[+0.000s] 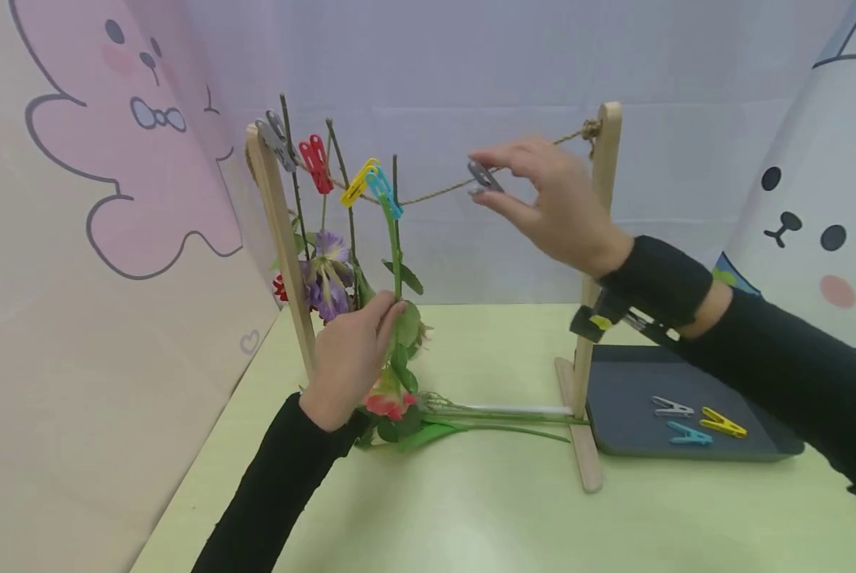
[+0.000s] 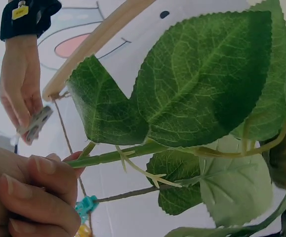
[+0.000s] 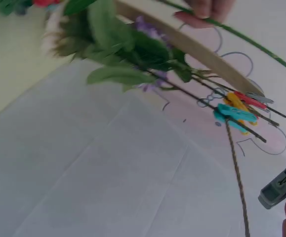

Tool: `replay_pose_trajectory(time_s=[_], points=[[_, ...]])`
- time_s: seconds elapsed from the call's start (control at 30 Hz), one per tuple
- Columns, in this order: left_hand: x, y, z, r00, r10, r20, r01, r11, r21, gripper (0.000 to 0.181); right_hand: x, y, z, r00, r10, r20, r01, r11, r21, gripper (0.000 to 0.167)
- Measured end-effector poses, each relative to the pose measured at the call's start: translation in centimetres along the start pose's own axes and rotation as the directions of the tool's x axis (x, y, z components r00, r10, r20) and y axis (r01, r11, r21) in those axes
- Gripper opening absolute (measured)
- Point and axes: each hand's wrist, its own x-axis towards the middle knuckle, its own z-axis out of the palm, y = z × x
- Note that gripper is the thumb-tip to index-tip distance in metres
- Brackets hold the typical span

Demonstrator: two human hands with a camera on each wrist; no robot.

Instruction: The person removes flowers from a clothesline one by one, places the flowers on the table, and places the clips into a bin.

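Observation:
My left hand (image 1: 356,350) grips the green stem (image 1: 392,239) of an artificial flower, its top end rising in front of the rope. Large leaves (image 2: 202,79) fill the left wrist view beside the fingers. Below that hand hangs a pink and yellow bloom (image 1: 390,398); I cannot tell whether it belongs to this stem. Between thumb and fingers my right hand (image 1: 560,203) pinches a grey clothespin (image 1: 485,177), near the right half of the twine rope (image 1: 438,192). In the right wrist view the grey clothespin (image 3: 281,187) appears apart from the rope.
Grey, red (image 1: 316,165), yellow (image 1: 359,183) and blue (image 1: 385,191) clothespins hold stems on the rope's left half, between wooden posts (image 1: 603,159). A dark tray (image 1: 614,382) at right bears 3 clothespins. More stems (image 1: 499,418) lie across the table (image 1: 470,509).

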Motion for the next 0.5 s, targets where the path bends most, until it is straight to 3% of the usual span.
replay_pose_trajectory(time_s=[0.07,0.13,0.2,0.3,0.4,0.5], points=[[-0.3,0.1,-0.1,0.998,0.058,-0.006,-0.057,0.997,0.053,0.015,-1.7,0.6,-0.7,0.992,-0.127,-0.005,0.126,0.989,-0.073,0.037],[-0.5,0.3,-0.2,0.992,0.129,-0.014,-0.126,0.986,0.111,0.014,-3.3,1.3,-1.3,0.971,-0.240,-0.001,0.239,0.965,-0.113,0.035],[-0.6,0.4,-0.1,0.977,0.213,-0.015,-0.207,0.959,0.192,0.014,-4.8,1.9,-1.7,0.950,-0.311,0.008,0.309,0.941,-0.135,0.029],[-0.5,0.8,0.2,0.944,0.329,0.008,-0.316,0.899,0.304,0.019,-7.0,2.8,-2.3,0.934,-0.358,0.018,0.356,0.920,-0.163,0.027],[-0.3,1.2,0.6,0.913,0.393,0.107,-0.404,0.842,0.358,0.021,-9.3,3.6,-3.0,0.934,-0.354,0.044,0.355,0.911,-0.208,0.039],[-0.4,1.5,1.3,0.878,0.392,0.275,-0.472,0.805,0.360,0.022,-11.4,4.8,-4.0,0.948,-0.314,0.062,0.319,0.912,-0.258,0.043]])
